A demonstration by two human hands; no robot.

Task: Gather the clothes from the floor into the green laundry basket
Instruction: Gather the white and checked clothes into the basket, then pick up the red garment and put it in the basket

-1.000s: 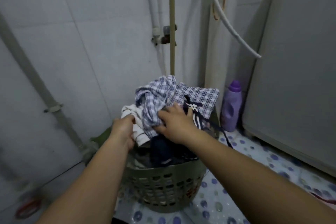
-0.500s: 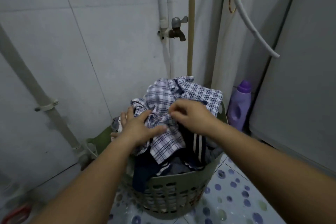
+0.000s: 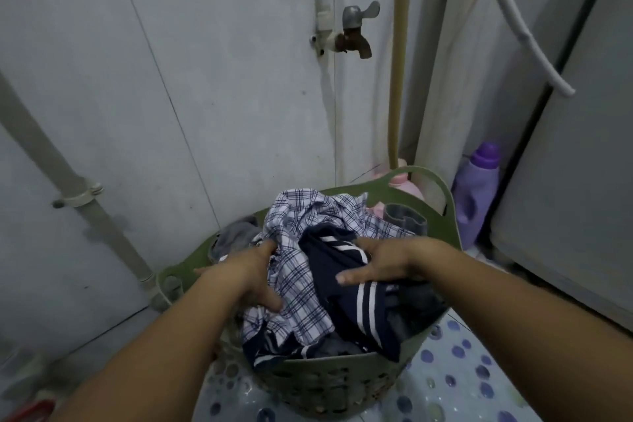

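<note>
Head view. Green plastic laundry basket with slotted walls and cut-out handles (image 3: 346, 377) stands on the floor under both hands, heaped full of clothes. Left hand (image 3: 245, 272) lies on the left side of the heap, fingers spread and fairly straight, pressing into the blue-and-white checked cotton shirt (image 3: 301, 281); fingertips sink into folds, no clear pinch visible. Right hand (image 3: 383, 260) lies on the right side of the heap, fingers extended and flat on the navy garment with white stripes (image 3: 346, 288), pressing it down, thumb pointing toward the left hand. Checked shirt fills the gap between the two hands and spreads beyond them to the far rim. Navy striped garment runs from under the right hand down toward the near rim, a corner draped over the edge. Grey cloth (image 3: 233, 236) bunched just beyond the left hand at the basket's left rim. Dark grey fabric (image 3: 421, 301) below the right wrist, inside the basket.

Beyond the hands: grey tiled wall with a metal tap (image 3: 356, 29) on a white pipe. Purple plastic detergent bottle (image 3: 478, 188) on the floor beyond and right of the right hand, beside the basket's far handle. Blue dotted floor mat (image 3: 462, 373) under the right forearm.
</note>
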